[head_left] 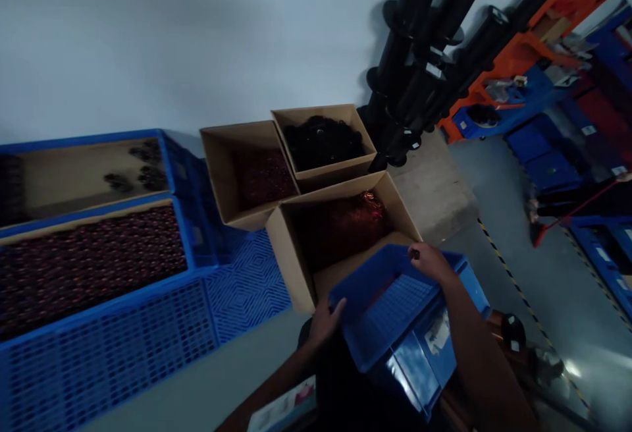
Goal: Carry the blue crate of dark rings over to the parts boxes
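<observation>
A blue plastic bin (358, 333) is tilted in front of me, just over the near side of a cardboard box (291, 254). My left hand (326, 321) is closed on the bin's left rim, thumb over the edge. At the bin's far right rim, my right hand (430, 262) is closed with a small dark reddish part (415, 255) at its fingertips. Inside the bin a ribbed floor shows, with a reddish patch at one side. The cardboard box contains shiny copper-red pieces (368, 211), partly in plastic film.
Two more cardboard boxes, one with dark red parts (264, 178) and one with black parts (323, 142), stand against the wall. Blue crates (195, 221) line the left. Tall black flanged rolls (409, 43) lean at the back. A person's shoe (536, 228) shows at right.
</observation>
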### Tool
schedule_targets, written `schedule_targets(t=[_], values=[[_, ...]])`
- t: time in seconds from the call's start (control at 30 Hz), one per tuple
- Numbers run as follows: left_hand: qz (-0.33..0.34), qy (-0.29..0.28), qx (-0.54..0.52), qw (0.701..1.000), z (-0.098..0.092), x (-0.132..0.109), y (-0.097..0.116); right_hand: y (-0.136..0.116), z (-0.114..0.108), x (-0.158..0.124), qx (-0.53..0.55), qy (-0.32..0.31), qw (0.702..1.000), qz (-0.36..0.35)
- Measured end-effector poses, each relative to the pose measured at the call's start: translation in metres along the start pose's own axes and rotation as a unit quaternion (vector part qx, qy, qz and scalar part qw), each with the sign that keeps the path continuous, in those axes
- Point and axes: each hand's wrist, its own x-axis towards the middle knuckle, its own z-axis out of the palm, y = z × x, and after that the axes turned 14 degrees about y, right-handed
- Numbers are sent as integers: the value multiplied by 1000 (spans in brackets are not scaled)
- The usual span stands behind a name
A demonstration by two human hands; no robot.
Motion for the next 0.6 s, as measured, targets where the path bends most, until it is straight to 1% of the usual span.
schedule_targets(t=[0.07, 0.17, 0.2, 0.27, 0.33, 0.43, 0.53, 0.6], values=[[62, -22, 6, 998, -1, -23, 3, -13, 4, 18, 7, -18, 1000, -21], [111, -71, 17, 991, -2, -57, -2, -34, 13, 42, 10, -41, 998, -44], [121, -72, 19, 990, -1, -65, -4, -41, 15, 48, 8, -49, 998, -49], [147, -52, 17, 988, 5, -71, -3, -50, 16, 59, 0, -66, 996, -58], [177, -18, 8, 984, 11, -62, 8, -55, 12, 69, -12, -85, 994, -63], [228, 27, -11, 973, 14, -28, 41, -59, -6, 84, -41, -100, 992, -64], [266, 44, -33, 963, 5, 9, 76, -71, -26, 100, -80, -100, 990, -60], [278, 41, -50, 958, -4, 22, 91, -85, -33, 107, -106, -109, 987, -59]])
